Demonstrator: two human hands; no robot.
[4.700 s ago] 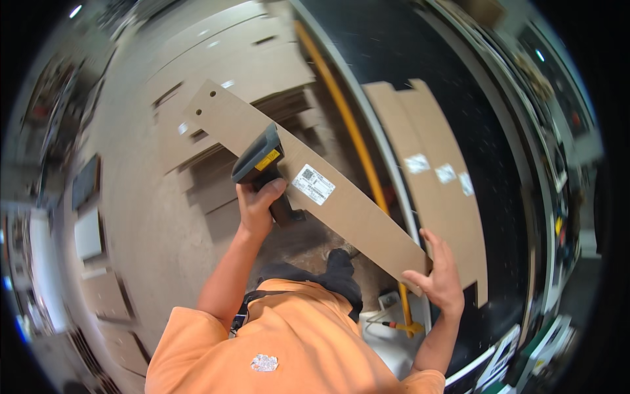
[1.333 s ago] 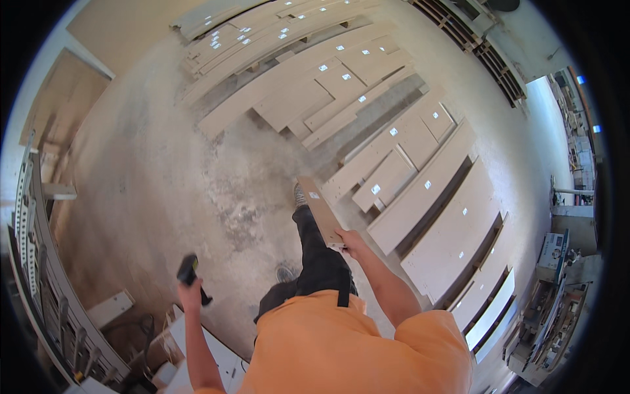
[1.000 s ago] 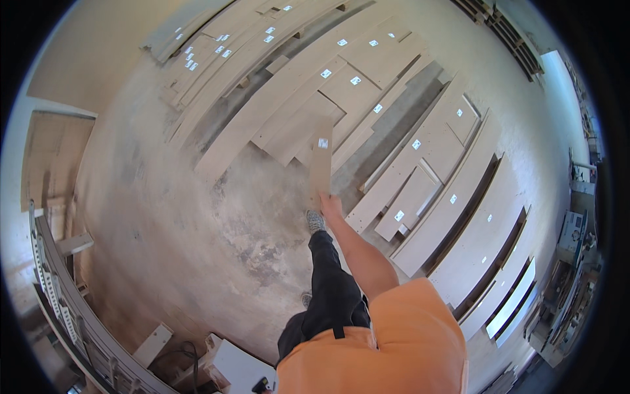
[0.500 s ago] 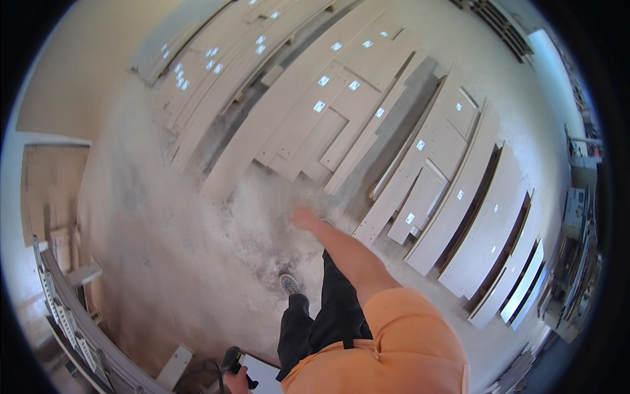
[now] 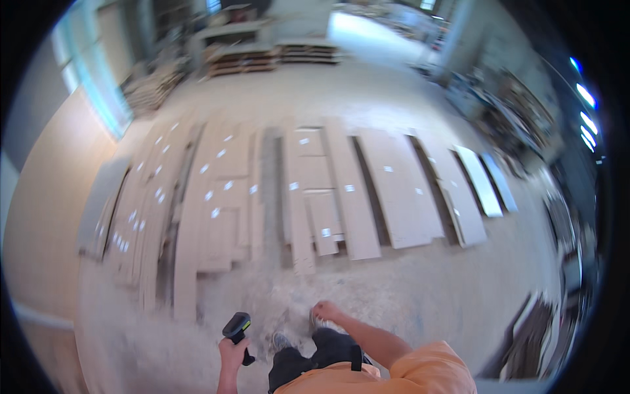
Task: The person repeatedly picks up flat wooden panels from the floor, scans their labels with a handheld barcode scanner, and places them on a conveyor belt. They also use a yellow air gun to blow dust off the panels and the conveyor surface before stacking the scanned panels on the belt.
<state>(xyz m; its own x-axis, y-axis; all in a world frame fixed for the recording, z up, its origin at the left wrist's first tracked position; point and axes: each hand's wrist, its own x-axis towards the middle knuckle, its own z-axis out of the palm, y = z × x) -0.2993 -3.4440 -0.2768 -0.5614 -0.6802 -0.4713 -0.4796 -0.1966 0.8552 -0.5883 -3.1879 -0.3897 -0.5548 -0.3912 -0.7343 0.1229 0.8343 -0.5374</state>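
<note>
My left hand (image 5: pixel 232 352) grips a black handheld scanner (image 5: pixel 237 327) with a yellow-green band, held low in front of my body. My right hand (image 5: pixel 324 309) hangs out in front with its fingers curled and nothing in it. Both hands are above the dusty concrete floor, just short of the near ends of the beige wooden panels (image 5: pixel 328 190). The panels lie side by side in rows on the floor, each with a small white label (image 5: pixel 326 232). The picture is blurred by motion.
Stacked pallets and boards (image 5: pixel 246 56) stand at the far end of the hall. Cluttered shelving and machines (image 5: pixel 518 98) line the right side. A tan wall (image 5: pixel 46 197) runs along the left, with more panels (image 5: pixel 531 328) lying at the lower right.
The long board I held earlier is gone from my hands. My view has swung round so the panel rows now run away from me. The scanner hand has come back up into view.
</note>
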